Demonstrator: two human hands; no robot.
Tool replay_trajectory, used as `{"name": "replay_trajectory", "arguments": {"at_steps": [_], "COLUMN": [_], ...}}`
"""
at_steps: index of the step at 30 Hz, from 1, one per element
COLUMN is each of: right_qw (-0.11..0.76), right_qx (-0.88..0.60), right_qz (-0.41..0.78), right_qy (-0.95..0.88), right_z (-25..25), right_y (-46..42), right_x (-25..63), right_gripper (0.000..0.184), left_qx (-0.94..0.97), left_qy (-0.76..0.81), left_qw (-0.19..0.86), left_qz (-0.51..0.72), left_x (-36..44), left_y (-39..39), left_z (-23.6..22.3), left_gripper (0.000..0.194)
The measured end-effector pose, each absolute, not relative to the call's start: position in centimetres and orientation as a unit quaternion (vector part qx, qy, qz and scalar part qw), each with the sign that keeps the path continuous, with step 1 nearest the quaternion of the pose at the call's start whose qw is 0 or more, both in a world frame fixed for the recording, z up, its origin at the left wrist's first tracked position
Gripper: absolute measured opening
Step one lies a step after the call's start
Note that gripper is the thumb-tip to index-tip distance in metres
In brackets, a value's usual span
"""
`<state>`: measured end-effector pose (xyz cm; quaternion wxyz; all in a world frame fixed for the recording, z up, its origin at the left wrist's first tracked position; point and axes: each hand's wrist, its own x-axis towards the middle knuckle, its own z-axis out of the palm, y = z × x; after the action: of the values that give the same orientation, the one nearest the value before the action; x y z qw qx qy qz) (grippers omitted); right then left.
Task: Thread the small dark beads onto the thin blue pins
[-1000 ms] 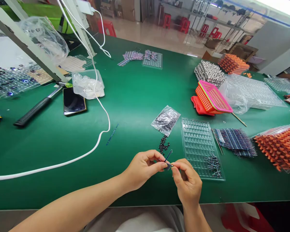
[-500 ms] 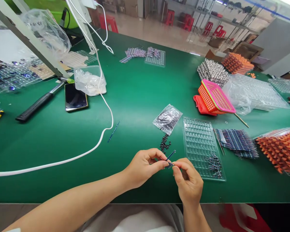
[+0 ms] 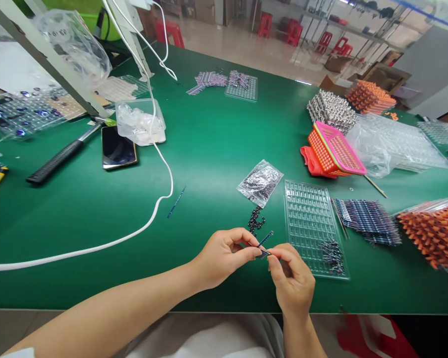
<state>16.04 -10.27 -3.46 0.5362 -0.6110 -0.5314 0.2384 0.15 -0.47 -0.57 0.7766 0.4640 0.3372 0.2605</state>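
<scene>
My left hand (image 3: pixel 229 256) is closed in a pinch on a thin dark-blue strip (image 3: pixel 266 239), whose end sticks up past the fingers. Close beside it, my right hand (image 3: pixel 293 278) has thumb and forefinger pressed together at the strip's lower part; whatever tiny piece they hold is too small to name. Just beyond my fingers lies a loose pile of small black beads (image 3: pixel 255 219), below a clear bag (image 3: pixel 261 182) of similar dark pieces. To the right, a clear ridged plastic tray (image 3: pixel 308 214) carries a clump of small wired dark pieces (image 3: pixel 332 256) at its near right corner.
Stacked blue strips (image 3: pixel 368 219) and orange pieces (image 3: pixel 431 231) sit at right, behind them a pink and orange basket (image 3: pixel 338 149). Another blue strip (image 3: pixel 176 201) lies left of the bag. A white cable (image 3: pixel 134 237) crosses the left side, near a phone (image 3: pixel 118 147) and hammer (image 3: pixel 59 159).
The whole view has shifted very slightly. Both hands keep nearly the same pose at the strip, with no clear change in what they hold.
</scene>
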Motion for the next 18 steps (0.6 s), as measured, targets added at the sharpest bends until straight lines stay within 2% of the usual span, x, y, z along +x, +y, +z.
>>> {"name": "replay_trajectory", "arguments": {"at_steps": [18], "right_qw": [0.533], "right_qx": [-0.604], "right_qz": [0.233], "right_qy": [-0.545], "right_z": [-3.33], "right_y": [-10.19], "right_x": [16.13], "right_gripper": [0.015], "left_qx": [0.509], "left_qy": [0.345], "left_qw": [0.750], "left_qz": [0.246], "left_x": [0.03], "left_y": [-0.38], "left_z": [-0.90], "left_gripper": [0.015]}}
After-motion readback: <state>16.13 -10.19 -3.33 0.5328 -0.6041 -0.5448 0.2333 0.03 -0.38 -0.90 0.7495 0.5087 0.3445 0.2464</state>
